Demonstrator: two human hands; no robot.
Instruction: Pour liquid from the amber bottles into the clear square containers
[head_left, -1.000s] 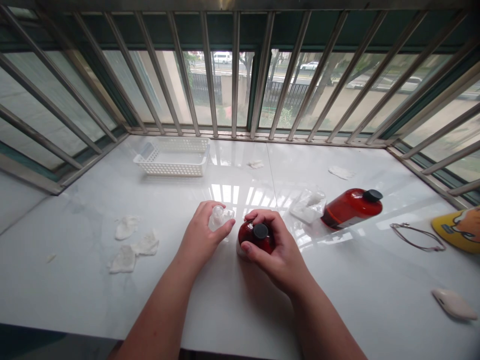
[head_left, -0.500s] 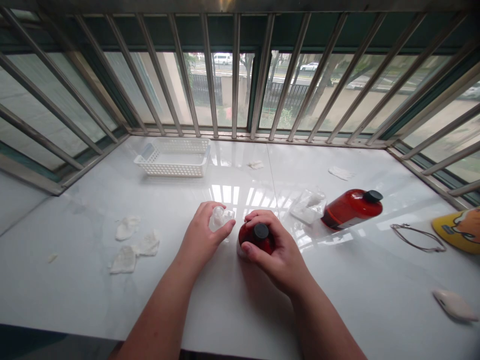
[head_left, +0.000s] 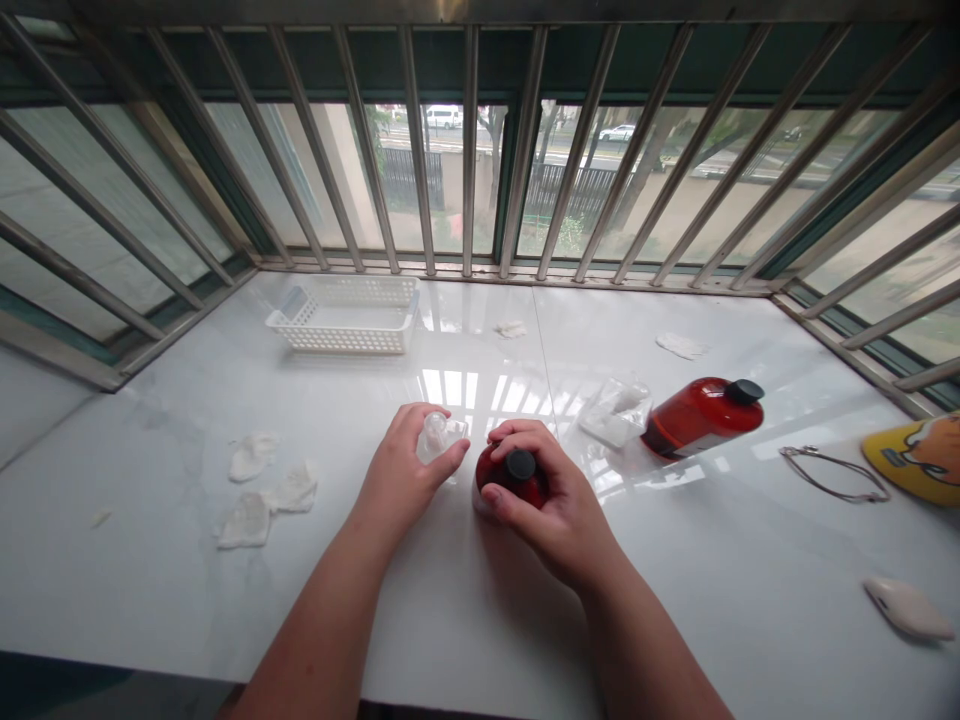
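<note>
Near the middle of the white table, my left hand [head_left: 409, 462] is curled round a small clear container [head_left: 441, 434], thumb on its right side. Just to the right, my right hand [head_left: 551, 500] grips a red-brown bottle [head_left: 495, 474] that stands upright with its black cap [head_left: 520, 463] on. The fingers pass behind the cap and the thumb lies in front. The clear container and the bottle stand close together with a small gap. My left palm hides part of the clear container.
A white perforated basket [head_left: 345, 316] sits at the back left. To the right are a crumpled clear wrapper [head_left: 616, 410], a second red bottle [head_left: 694, 418], a thin cord loop [head_left: 832, 474], a yellow object [head_left: 919, 460] and a pale pink object [head_left: 906, 608]. White scraps [head_left: 246, 520] lie left.
</note>
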